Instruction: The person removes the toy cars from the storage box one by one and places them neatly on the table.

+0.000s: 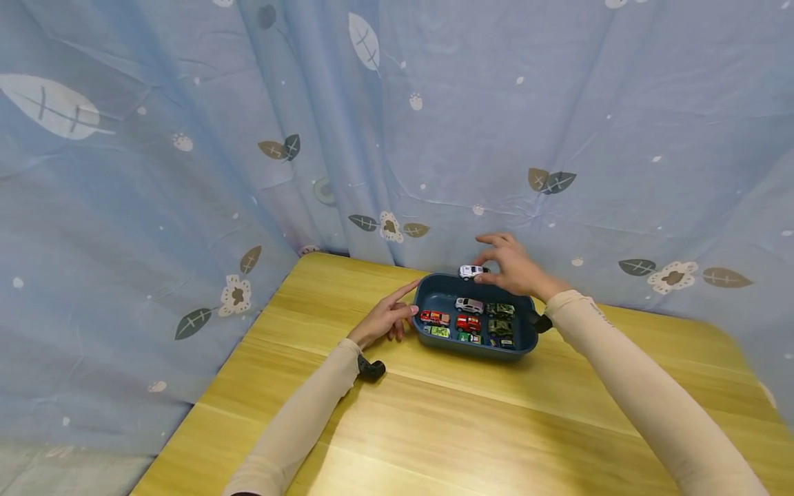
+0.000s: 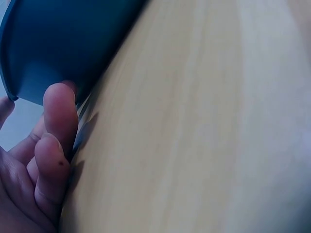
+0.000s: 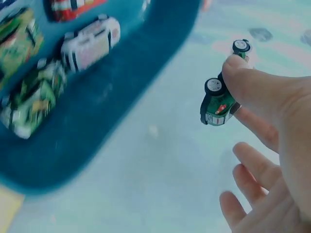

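A dark blue plastic bin (image 1: 471, 353) stands on the table, with several small toy cars inside, among them a silver one (image 1: 469, 305) and a red one (image 1: 468, 324). Above its back rim, my right hand (image 1: 516, 267) pinches a toy car (image 1: 469, 271) between thumb and forefinger. That car looks white from the head and shows a green side and wheels in the right wrist view, where the other fingers spread away from it. My left hand (image 1: 386, 318) lies at the bin's left end, forefinger extended and thumb at the rim; its lower fingers (image 2: 60, 114) are against the outer wall.
The wooden table (image 1: 434, 420) reaches toward me from the bin. A blue patterned curtain (image 1: 471, 124) hangs close behind the table's back edge and along its left side. Black wrist mounts (image 1: 372, 370) stick out from both sleeves.
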The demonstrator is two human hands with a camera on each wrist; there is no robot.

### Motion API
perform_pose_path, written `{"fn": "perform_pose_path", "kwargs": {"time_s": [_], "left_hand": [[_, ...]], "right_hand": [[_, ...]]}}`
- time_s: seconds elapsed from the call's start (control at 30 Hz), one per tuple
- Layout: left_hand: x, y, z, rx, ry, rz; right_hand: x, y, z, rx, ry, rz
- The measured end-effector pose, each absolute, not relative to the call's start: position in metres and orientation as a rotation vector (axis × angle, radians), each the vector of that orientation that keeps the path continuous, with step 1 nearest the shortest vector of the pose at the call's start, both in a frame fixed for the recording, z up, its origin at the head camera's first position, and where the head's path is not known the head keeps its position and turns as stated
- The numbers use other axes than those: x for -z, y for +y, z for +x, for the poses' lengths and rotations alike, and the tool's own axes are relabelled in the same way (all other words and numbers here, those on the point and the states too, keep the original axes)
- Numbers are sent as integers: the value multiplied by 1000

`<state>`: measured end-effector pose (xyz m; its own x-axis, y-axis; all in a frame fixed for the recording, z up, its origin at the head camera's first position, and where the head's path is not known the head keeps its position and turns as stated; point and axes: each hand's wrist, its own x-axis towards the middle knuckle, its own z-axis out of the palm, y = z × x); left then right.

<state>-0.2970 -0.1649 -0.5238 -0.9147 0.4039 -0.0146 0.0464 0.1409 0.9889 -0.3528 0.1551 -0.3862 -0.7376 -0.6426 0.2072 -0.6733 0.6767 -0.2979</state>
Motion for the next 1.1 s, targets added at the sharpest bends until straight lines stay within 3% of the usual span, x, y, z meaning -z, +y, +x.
{"fn": "perform_pose_path", "kwargs": {"time_s": [0.33,1.1], "left_hand": [[522,-164,-296,-1819,2160,420],[521,-164,-295,-1824,2158,442]], "right_hand": [[368,214,-337,-539,-2833,1058],[402,300,-316,-456,-2949,960]]}}
